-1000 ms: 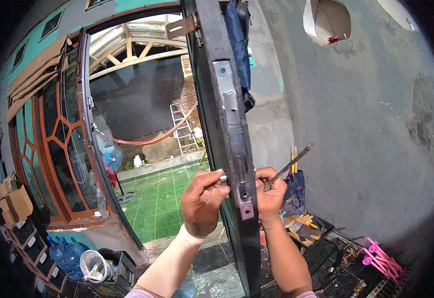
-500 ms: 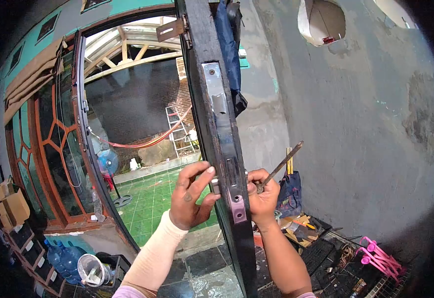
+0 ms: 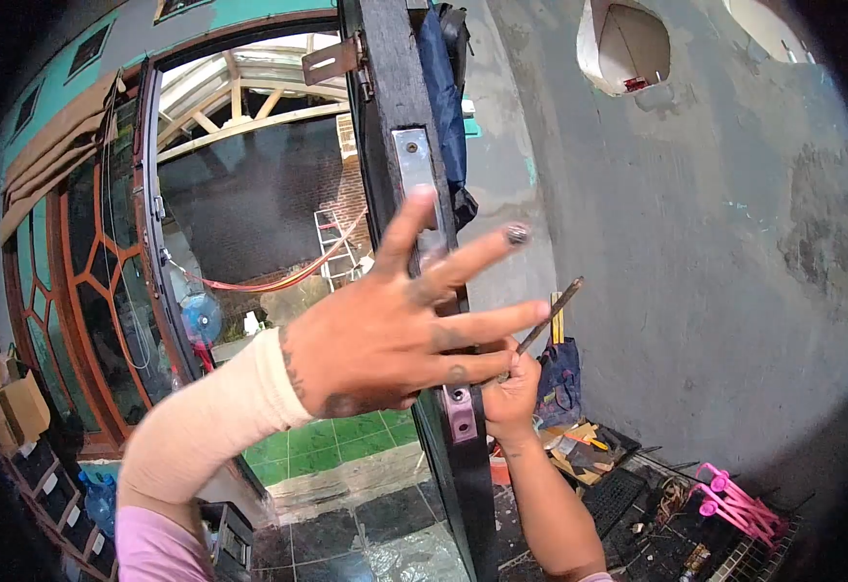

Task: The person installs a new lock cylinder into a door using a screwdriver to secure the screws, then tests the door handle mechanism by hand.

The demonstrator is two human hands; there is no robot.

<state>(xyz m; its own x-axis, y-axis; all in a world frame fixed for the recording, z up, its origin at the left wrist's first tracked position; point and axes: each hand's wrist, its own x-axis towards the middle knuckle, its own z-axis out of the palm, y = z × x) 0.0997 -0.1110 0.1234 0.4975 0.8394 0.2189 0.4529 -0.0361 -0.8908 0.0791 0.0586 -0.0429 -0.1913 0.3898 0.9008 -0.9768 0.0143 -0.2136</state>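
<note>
The black door [image 3: 472, 504] stands edge-on in the middle, with a metal lock faceplate [image 3: 411, 155] let into its edge. My left hand [image 3: 366, 330] reaches across this edge, fingers stretched and spread, holding nothing I can see. It hides the middle of the faceplate. One fingertip looks dark grey; I cannot make out why. The lower end of the faceplate [image 3: 461, 417], with its screw holes, shows below my fingers. At the door's right face my right hand [image 3: 511, 398] is closed around a thin dark rod [image 3: 552, 315] slanting up to the right. My left fingers partly cover the right hand.
A hinge plate [image 3: 332, 63] juts out high on the door. Left of it are the doorway frame [image 3: 147, 184] and a hammock [image 3: 259, 285]. Tools and scraps [image 3: 579, 451] litter the floor at right, near a pink folded item [image 3: 739, 504] and a dark bag [image 3: 560, 378].
My left hand has left the door's left side and swung right across the lock edge, its fingers spreading. My right hand stays at the door's right face with the rod.
</note>
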